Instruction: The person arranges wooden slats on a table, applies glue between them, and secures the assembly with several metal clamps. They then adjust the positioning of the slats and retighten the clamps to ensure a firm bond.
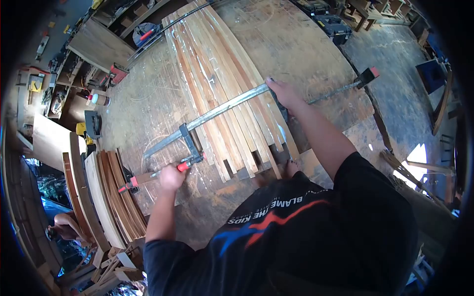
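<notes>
A metal bar clamp (pixel 224 107) lies slantwise across a panel of long wooden strips (pixel 217 64), which sit side by side on a worktable. My right hand (pixel 283 93) is closed round the bar's end at the panel's right edge. On the left, my left hand (pixel 171 177) is wrapped round the clamp's handle, beside its red collar and the sliding jaw (pixel 189 140). Whitish smears mark the strips, and their near ends are uneven. Past my right forearm, another metal bar (pixel 338 90) ends in a black jaw with a red tip (pixel 368 77).
The worktable (pixel 306 44) is stained and scratched. Another clamp (pixel 190 15) crosses the panel's far end. Long boards (pixel 111 197) lean at the left edge, near a bottle (pixel 101 99). A black case (pixel 332 27) stands at the far right. Another person (pixel 69 229) is at lower left.
</notes>
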### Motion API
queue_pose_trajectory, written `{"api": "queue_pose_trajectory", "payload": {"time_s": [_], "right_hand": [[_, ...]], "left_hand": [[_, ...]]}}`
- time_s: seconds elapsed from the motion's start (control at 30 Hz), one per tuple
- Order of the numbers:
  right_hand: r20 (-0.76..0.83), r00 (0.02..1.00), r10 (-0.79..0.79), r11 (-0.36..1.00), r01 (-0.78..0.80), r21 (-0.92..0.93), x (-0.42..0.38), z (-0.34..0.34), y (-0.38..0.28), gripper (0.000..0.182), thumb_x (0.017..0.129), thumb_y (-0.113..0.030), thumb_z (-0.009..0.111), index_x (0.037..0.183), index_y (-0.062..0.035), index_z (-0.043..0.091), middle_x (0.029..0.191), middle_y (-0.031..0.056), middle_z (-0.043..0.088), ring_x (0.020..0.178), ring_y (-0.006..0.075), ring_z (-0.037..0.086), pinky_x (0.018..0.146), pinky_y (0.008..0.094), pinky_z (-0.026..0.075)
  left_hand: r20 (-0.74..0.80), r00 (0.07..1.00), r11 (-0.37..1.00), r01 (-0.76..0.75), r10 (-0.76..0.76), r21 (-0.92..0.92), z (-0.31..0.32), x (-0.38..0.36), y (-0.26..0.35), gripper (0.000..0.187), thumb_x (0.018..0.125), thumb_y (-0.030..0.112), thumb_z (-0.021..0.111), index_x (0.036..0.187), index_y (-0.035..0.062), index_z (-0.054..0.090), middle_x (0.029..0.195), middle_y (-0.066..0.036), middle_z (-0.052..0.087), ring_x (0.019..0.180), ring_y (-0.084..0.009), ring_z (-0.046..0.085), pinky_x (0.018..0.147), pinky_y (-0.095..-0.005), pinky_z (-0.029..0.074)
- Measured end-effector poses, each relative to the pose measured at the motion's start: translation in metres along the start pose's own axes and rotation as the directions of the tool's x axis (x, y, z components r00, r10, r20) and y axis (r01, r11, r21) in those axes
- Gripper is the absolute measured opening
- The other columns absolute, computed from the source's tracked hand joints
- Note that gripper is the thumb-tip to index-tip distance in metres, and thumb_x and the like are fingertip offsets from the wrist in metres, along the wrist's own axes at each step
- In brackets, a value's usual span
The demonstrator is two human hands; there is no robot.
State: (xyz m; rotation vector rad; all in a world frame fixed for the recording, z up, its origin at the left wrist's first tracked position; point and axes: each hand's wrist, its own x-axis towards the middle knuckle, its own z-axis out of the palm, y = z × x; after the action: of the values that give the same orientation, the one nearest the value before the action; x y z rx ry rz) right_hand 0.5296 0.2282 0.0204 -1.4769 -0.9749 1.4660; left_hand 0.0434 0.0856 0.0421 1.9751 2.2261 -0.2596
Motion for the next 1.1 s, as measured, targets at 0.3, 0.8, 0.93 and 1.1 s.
{"api": "queue_pose_trajectory", "payload": {"time_s": [0.3,0.8,0.93,1.1], "right_hand": [[0.084,0.996,0.035,0.998,-0.04,0.056,0.014,0.001,0.018,0.067,0.102,-0.054,0.057,0.136,0.0023,0.062,0.127,0.018,0.069,0.113,0.0248,0.065,0.099,0.0367,0.049],[0.033,0.999,0.003,0.997,-0.005,0.079,0.023,0.0,0.029,0.065,0.098,-0.053,0.065,0.135,-0.0001,0.062,0.123,0.0165,0.07,0.109,0.0228,0.068,0.095,0.0365,0.053],[-0.02,0.998,0.053,0.997,-0.054,-0.051,-0.01,0.006,-0.006,0.073,0.101,-0.06,0.055,0.148,-0.0034,0.055,0.144,0.0169,0.061,0.13,0.0293,0.057,0.107,0.0438,0.044],[-0.002,0.992,0.126,0.992,-0.126,0.005,-0.003,0.011,-0.003,0.071,0.102,-0.06,0.053,0.146,-0.005,0.057,0.142,0.0167,0.062,0.126,0.0297,0.059,0.105,0.0456,0.045]], "left_hand": [[0.239,0.962,0.974,-0.076,0.128,-0.214,-0.03,0.004,-0.001,0.05,0.073,0.045,0.091,0.103,0.0073,0.078,0.088,-0.02,0.075,0.083,-0.037,0.073,0.078,-0.0436,0.057],[-0.05,0.997,0.998,-0.05,0.053,0.045,0.007,-0.007,0.009,0.053,0.072,0.053,0.089,0.098,0.0096,0.073,0.088,-0.016,0.076,0.087,-0.0315,0.075,0.081,-0.0425,0.059],[0.447,0.884,0.951,0.01,0.136,-0.31,-0.026,0.024,-0.016,0.046,0.07,0.042,0.093,0.098,0.008,0.08,0.09,-0.013,0.078,0.082,-0.0236,0.075,0.081,-0.0383,0.057],[0.651,0.719,0.965,-0.115,0.244,-0.235,-0.026,0.053,-0.019,0.05,0.071,0.046,0.091,0.096,0.0043,0.079,0.093,-0.015,0.078,0.085,-0.0294,0.075,0.083,-0.0376,0.057]]}}
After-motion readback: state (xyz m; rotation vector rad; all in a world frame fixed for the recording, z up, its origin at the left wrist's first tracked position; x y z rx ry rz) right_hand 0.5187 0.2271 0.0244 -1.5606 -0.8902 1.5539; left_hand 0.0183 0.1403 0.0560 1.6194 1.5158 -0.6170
